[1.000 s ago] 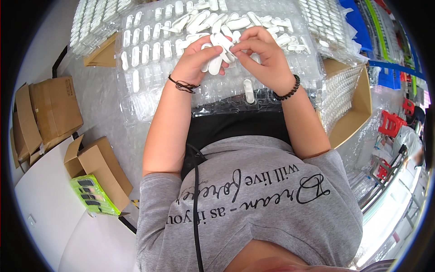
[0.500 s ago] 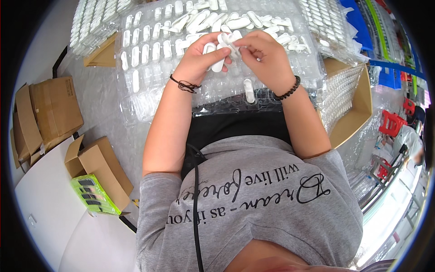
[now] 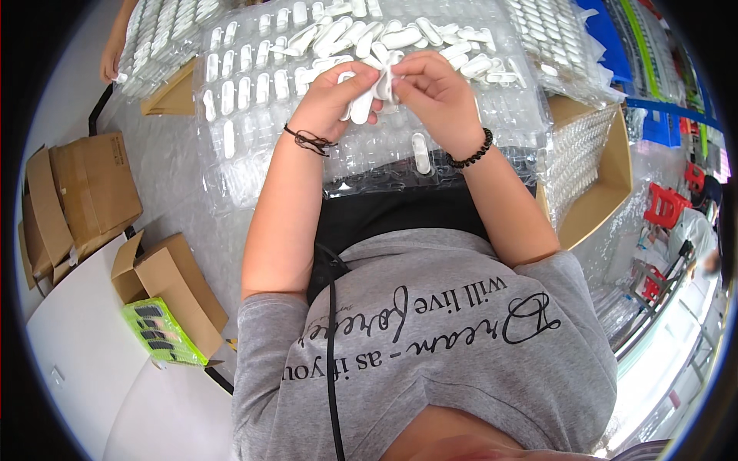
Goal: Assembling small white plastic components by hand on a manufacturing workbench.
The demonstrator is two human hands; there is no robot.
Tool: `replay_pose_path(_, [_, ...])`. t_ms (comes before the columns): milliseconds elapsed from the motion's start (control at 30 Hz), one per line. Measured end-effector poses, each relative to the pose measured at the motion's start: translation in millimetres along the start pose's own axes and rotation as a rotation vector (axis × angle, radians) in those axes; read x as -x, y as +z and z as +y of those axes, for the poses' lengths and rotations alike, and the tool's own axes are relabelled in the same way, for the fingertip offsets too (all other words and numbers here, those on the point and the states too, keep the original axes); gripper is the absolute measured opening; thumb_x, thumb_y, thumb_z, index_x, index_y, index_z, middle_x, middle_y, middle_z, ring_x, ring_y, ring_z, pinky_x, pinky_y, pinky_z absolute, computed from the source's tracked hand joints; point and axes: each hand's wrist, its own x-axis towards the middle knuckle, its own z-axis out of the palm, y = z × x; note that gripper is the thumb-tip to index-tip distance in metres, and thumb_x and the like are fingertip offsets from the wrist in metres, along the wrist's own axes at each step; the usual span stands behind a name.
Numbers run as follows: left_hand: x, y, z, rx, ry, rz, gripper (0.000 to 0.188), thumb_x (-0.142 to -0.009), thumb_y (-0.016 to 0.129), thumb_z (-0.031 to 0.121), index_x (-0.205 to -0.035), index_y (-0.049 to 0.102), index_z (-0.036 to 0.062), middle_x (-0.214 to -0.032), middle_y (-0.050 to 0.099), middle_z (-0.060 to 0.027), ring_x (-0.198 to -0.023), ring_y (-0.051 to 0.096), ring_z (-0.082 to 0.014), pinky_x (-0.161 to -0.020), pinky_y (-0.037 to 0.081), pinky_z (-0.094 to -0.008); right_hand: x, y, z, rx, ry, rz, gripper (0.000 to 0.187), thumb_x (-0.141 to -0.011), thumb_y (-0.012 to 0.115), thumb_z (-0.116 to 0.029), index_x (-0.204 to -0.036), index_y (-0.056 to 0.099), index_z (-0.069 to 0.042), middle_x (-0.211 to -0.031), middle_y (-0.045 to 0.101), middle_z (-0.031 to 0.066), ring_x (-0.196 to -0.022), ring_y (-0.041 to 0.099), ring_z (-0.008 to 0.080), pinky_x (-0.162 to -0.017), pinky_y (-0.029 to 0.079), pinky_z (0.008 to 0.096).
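Observation:
My left hand is closed around a few white oval plastic pieces, which poke out past its thumb and fingers. Between the two hands is another white oval shell, pinched by the thumb and fingers of my right hand. Both hands are over a clear plastic blister tray. White oval pieces sit in its pockets on the left side, and a loose heap of them lies across the far part. One single piece rests near the tray's front edge.
Stacks of filled trays stand at far left and far right. An open carton holding trays is on the right. Cardboard boxes are at left. Another person's hand shows at upper left, beside the left stack.
My hands have drawn closer together, the right moving slightly left, and the held pieces have turned a little. Another person's arm has come into view at the upper left.

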Motion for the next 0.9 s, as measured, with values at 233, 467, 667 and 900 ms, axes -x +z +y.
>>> replay_pose_path(233, [2,-9,3,0.018,-0.154,-0.088,0.045,-0.085,0.071,0.023,-0.123,0.054,0.0045,-0.099,0.062,-0.0064,-0.085,0.062,-0.0182,-0.065,0.053,-0.0316,5,5,-5,-0.078,0.011,-0.097,0.013,-0.087,0.061,0.003,-0.1,0.062,0.003,-0.109,0.047,0.0047,-0.089,0.063,0.0124,-0.076,0.054,0.0231])
replay_pose_path(467, [1,-4,-1,-0.015,-0.006,-0.011,0.045,-0.082,0.074,0.016,-0.122,0.056,0.0065,-0.104,0.061,-0.004,-0.089,0.062,-0.0162,-0.063,0.055,-0.0311,3,2,4,0.173,-0.147,-0.071,0.015,-0.086,0.061,0.003,-0.1,0.061,-0.001,-0.106,0.049,0.0052,-0.085,0.06,0.0116,-0.071,0.053,0.024])
replay_pose_path(667, [3,-1,-2,0.029,-0.002,0.033,0.043,-0.079,0.075,0.008,-0.118,0.058,0.0074,-0.104,0.061,-0.0039,-0.09,0.061,-0.0168,-0.06,0.054,-0.0307,3,4,-2,0.354,-0.224,-0.115,0.013,-0.086,0.059,0.003,-0.098,0.059,-0.002,-0.101,0.051,0.0084,-0.082,0.059,0.0175,-0.068,0.05,0.0272])
replay_pose_path(900, [4,-5,-5,0.069,0.032,0.031,0.045,-0.079,0.075,0.007,-0.12,0.057,0.0079,-0.105,0.061,-0.0048,-0.09,0.062,-0.0178,-0.059,0.053,-0.0315,1,9,-4,0.38,-0.242,-0.161,0.014,-0.088,0.057,0.002,-0.1,0.06,-0.003,-0.099,0.053,0.0087,-0.084,0.059,0.021,-0.069,0.049,0.0294])
